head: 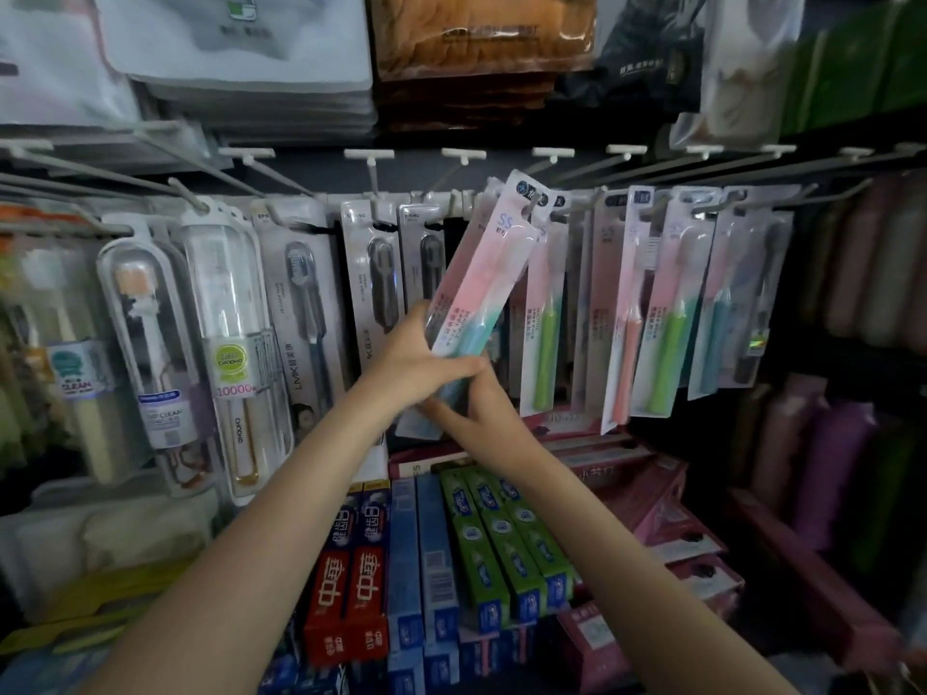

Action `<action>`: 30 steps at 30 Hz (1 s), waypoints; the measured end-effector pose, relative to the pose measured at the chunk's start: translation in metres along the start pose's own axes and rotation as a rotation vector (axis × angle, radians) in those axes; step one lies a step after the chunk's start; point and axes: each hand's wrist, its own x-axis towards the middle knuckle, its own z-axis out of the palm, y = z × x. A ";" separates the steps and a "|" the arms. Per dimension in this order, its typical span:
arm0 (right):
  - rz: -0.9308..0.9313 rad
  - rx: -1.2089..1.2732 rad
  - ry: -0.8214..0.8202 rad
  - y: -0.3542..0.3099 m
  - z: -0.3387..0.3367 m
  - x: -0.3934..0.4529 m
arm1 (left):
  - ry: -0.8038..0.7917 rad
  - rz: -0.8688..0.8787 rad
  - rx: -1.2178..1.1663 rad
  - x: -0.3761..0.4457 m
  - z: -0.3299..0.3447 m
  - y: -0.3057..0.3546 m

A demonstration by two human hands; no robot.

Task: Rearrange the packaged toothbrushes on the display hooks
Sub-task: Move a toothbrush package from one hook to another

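- Both hands meet at frame centre: left hand grips the lower part of a pink-and-teal toothbrush pack, fingers wrapped round its edge; right hand pinches the bottom end of the pack from below.
- Pack is tilted, top leaning right, its hang hole up at a hook in the upper centre; can't tell if it is on the hook or just off it.
- Lower centre, nearest the camera: toothpaste boxes stacked flat on the shelf, red, blue, green.
- Right of centre: matching packs hang straight in a row, green, pink and teal handles.
- Left of centre: dark-brush packs and clear-case brushes hang on their hooks.
- Top of frame: bagged goods, blurred.
- Progress, my read: mid-task, one pack in hand being hung or lifted; the rest of the row looks hung, how many remain to move can't be told.
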 end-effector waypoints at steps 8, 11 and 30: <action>0.105 -0.106 0.089 0.016 -0.038 0.008 | -0.029 0.070 0.102 0.011 -0.014 -0.013; 0.150 -0.100 0.097 0.026 -0.053 0.013 | -0.023 0.088 0.101 0.016 -0.018 -0.015; 0.100 -0.291 0.278 0.075 -0.029 0.066 | 0.148 0.324 0.339 0.007 -0.011 -0.030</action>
